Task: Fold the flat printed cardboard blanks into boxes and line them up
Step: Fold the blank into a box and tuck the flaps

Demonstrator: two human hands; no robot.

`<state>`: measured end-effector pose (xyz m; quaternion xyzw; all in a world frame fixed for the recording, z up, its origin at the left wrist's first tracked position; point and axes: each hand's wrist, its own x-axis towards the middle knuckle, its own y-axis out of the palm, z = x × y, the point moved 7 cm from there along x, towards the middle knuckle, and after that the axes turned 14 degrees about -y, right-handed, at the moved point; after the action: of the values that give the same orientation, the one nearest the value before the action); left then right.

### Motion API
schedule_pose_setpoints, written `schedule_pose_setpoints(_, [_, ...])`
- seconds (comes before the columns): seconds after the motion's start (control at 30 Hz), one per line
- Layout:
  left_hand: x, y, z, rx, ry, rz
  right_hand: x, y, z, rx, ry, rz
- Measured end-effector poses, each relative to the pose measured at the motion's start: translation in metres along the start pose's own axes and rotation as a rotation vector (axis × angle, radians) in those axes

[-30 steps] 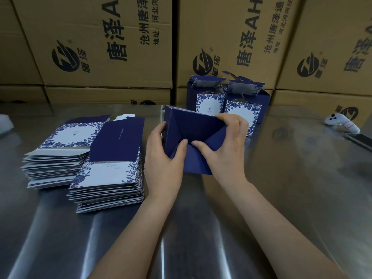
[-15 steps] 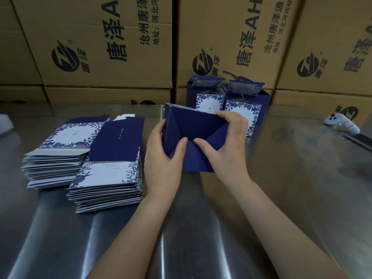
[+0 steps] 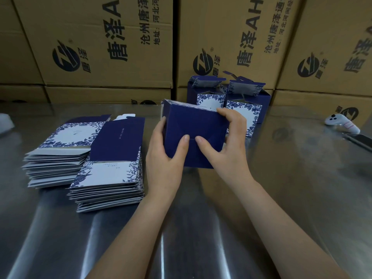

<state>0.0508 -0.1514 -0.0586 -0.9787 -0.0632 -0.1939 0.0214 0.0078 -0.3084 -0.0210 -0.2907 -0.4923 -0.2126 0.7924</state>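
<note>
I hold a dark blue box [image 3: 193,125] above the steel table [image 3: 291,188], its folded bottom turned toward me. My left hand [image 3: 165,158] grips its left side, thumb pressing the bottom flaps near the middle. My right hand [image 3: 227,143] grips the right side, fingers curled over the top edge, thumb on the flaps beside the other thumb. The bottom flaps lie flat and closed. Two stacks of flat blue-and-white printed blanks [image 3: 60,150] [image 3: 112,170] lie to the left. Folded boxes [image 3: 211,95] [image 3: 247,105] stand with open tops behind the held box.
Large brown shipping cartons [image 3: 100,47] form a wall along the table's far edge. A white handheld controller [image 3: 342,122] and a dark phone [image 3: 360,140] lie at the right. A white object [image 3: 5,122] shows at the far left edge.
The bottom flaps, angled inward and gaping before, are now pressed flat and closed. Both thumbs have moved onto the middle of the bottom, and the box has squared up.
</note>
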Motion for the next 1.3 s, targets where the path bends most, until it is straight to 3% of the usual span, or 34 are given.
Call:
schedule_pose_setpoints(0.37, [-0.003,-0.001,-0.003,0.016,0.033,-0.005,0.0,-0.006,0.003,0.004,0.06,-0.054])
schedule_pose_setpoints(0.57, [-0.008,0.004,-0.017,0.29,0.271,-0.053,0.002,-0.012,0.013,-0.141,0.072,-0.086])
schedule_pose_setpoints(0.8, [-0.017,0.016,-0.026,0.4,0.46,-0.005,-0.002,0.005,0.0,0.21,0.257,-0.058])
schedule_pose_setpoints(1.07, [-0.02,0.01,-0.033,0.154,0.435,0.024,-0.017,-0.005,-0.041,0.401,0.585,-0.324])
schedule_pose_setpoints(1.2, [-0.014,0.0,-0.025,-0.141,0.295,0.008,-0.031,-0.001,-0.061,0.516,0.805,-0.429])
schedule_pose_setpoints(1.3, [-0.008,-0.009,-0.018,-0.189,0.185,-0.101,-0.04,0.006,-0.072,0.682,0.933,-0.512])
